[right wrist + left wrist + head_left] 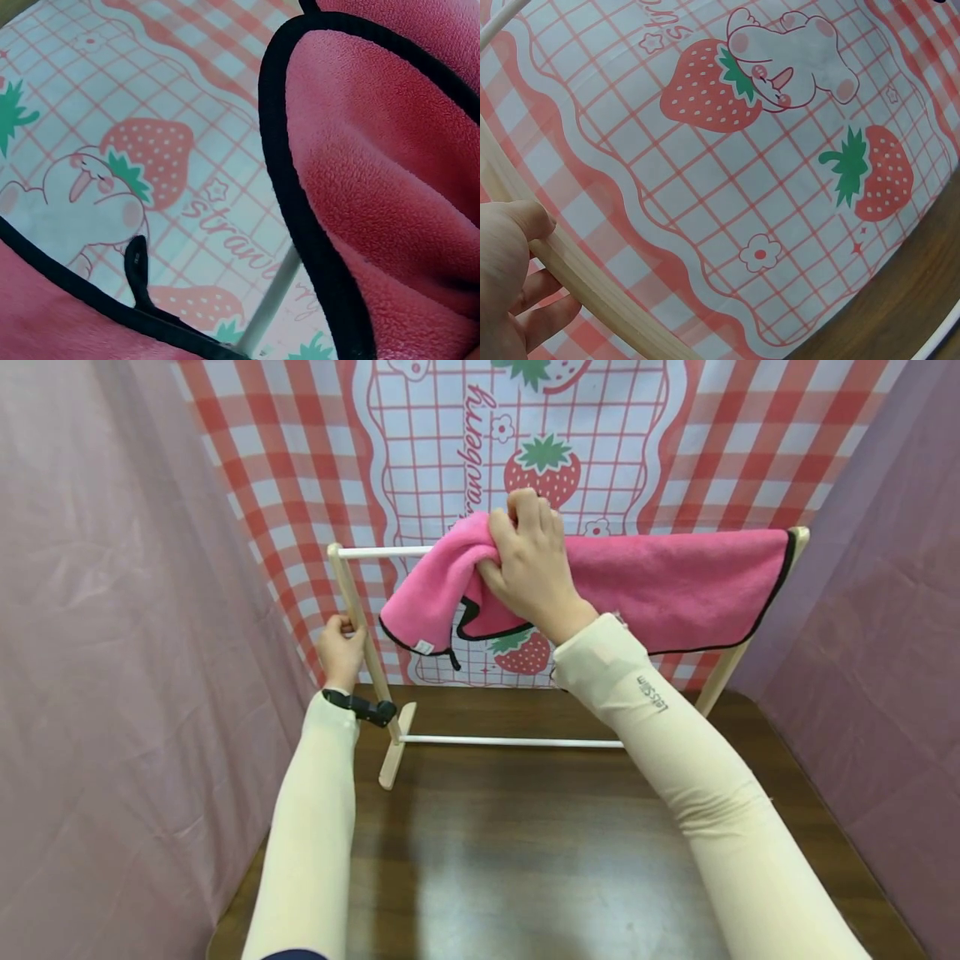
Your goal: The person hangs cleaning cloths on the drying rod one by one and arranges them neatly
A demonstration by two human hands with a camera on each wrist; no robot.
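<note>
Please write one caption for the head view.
Left hand holds the wooden rack post; right hand grips the draped pink towel.

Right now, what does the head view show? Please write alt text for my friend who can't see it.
A person's right hand grips the bunched left part of a pink towel hanging on a rack, while the left hand holds the rack's left post. Behind is a strawberry-print cloth; beneath, a brown table.
</note>
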